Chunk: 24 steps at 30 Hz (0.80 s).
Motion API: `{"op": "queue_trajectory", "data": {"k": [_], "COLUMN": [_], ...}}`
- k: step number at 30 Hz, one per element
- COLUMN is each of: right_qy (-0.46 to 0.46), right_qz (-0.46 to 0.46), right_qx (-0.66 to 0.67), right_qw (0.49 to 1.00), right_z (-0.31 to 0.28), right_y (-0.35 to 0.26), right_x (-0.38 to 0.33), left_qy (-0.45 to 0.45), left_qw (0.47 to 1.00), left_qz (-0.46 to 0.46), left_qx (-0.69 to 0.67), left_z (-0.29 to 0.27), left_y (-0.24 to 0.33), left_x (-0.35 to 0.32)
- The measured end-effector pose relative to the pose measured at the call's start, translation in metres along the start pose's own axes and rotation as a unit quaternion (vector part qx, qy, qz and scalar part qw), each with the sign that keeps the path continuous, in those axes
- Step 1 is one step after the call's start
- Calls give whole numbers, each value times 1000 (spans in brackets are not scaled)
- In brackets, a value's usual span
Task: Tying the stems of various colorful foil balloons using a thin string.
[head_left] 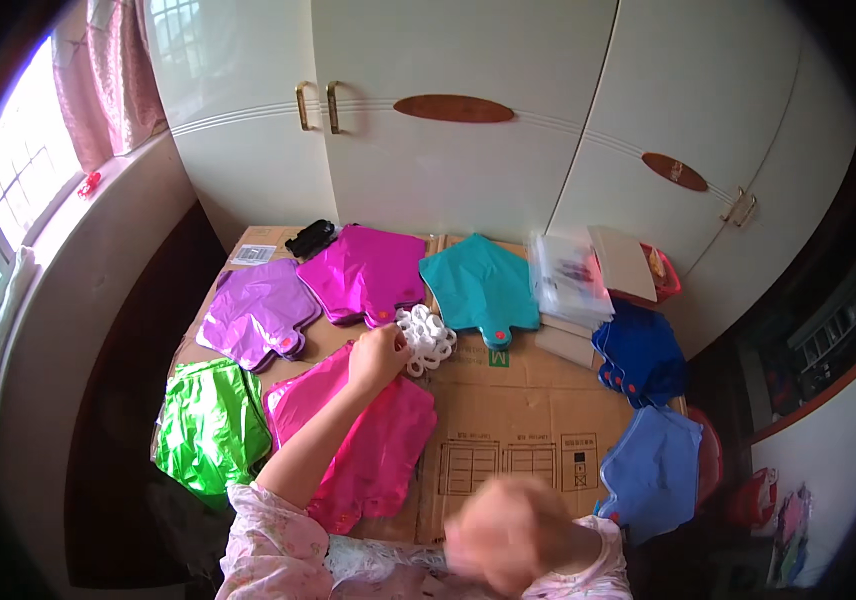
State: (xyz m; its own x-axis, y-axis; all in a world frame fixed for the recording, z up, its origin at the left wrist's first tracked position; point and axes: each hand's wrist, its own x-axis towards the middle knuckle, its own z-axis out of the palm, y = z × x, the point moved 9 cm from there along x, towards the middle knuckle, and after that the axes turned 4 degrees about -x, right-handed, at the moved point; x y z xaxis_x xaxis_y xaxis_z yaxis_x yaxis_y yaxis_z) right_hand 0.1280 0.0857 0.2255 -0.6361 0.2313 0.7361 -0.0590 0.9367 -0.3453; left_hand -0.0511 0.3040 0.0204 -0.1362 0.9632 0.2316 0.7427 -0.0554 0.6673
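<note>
My left hand (380, 360) reaches to a small pile of white loops (428, 342) on the cardboard. Its fingertips are pinched together at the pile's left edge, on a white loop. Under that forearm lies a stack of hot-pink foil sheets (388, 440), shaped like flat, uninflated balloons. My right hand (510, 535) is smeared by motion near the front edge of the cardboard, so its fingers and anything in them cannot be made out. A magenta foil stack (363, 272) and a teal foil stack (481, 285) lie just beyond the loops.
Purple (256, 312) and green (210, 425) foil stacks lie left; dark-blue (648, 352) and light-blue (651, 470) ones lie right. Clear plastic sleeves (568, 275) and a red basket (670, 282) stand back right. A black object (311, 238) sits at the back. Cabinets (448, 170) rise behind the cardboard (498, 410).
</note>
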Motion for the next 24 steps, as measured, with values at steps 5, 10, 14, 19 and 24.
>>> {"op": "queue_trajectory", "data": {"k": [5,10,14,19,24], "right_qy": [2,34,15,-53,-357], "right_qz": [-85,-79,-22,348,234], "right_qx": [202,169,180,537,116], "right_qw": [976,982,983,767,897], "right_z": [-26,-15,6,97,179], "right_y": [-37,-48,-51,-35,-16], "right_x": [-16,-55,-51,-94,-185], "left_qy": [35,-22,-119,-184,-377], "left_qw": [998,994,979,906,802], "left_qz": [-31,83,50,155,222], "left_qx": [34,-60,-160,-348,-407], "left_z": [-35,-75,-99,-133,-121], "left_y": [7,67,86,110,144], "left_x": [-16,-83,-160,-215,-258]}}
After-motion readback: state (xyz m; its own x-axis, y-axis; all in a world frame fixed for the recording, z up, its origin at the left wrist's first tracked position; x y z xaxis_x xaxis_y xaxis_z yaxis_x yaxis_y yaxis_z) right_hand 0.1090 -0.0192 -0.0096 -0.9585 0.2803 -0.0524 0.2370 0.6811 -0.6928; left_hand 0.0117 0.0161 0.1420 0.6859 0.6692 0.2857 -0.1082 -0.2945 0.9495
